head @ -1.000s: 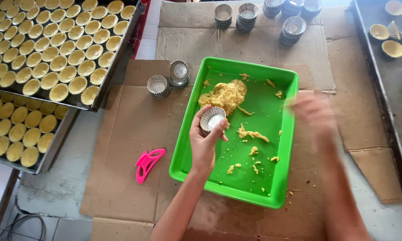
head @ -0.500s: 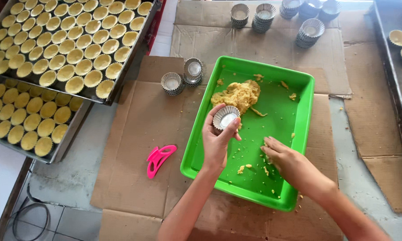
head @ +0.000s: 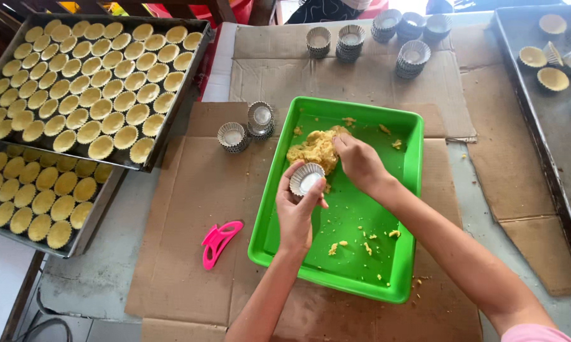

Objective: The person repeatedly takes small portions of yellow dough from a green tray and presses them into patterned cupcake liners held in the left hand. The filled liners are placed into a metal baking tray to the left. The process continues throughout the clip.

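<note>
My left hand (head: 296,212) holds a small fluted metal tart mould (head: 307,178) over the left side of a green plastic tray (head: 399,272). My right hand (head: 359,162) reaches into the tray, its fingers on the lump of yellow dough (head: 312,150) at the tray's far end. Crumbs of dough lie scattered over the tray's bottom. The tray rests on sheets of brown cardboard (head: 184,209).
Two dark baking trays (head: 171,120) full of dough-lined moulds stand at the left. Stacks of empty moulds (head: 247,126) sit beside the green tray, more stacks (head: 361,41) at the back. A pink plastic tool (head: 219,242) lies left of the tray. Another baking tray (head: 539,120) with few moulds is right.
My right hand has moved from the right side, across the tray's lower middle, up to the dough lump. The left hand has kept hold of the mould in about the same place.
</note>
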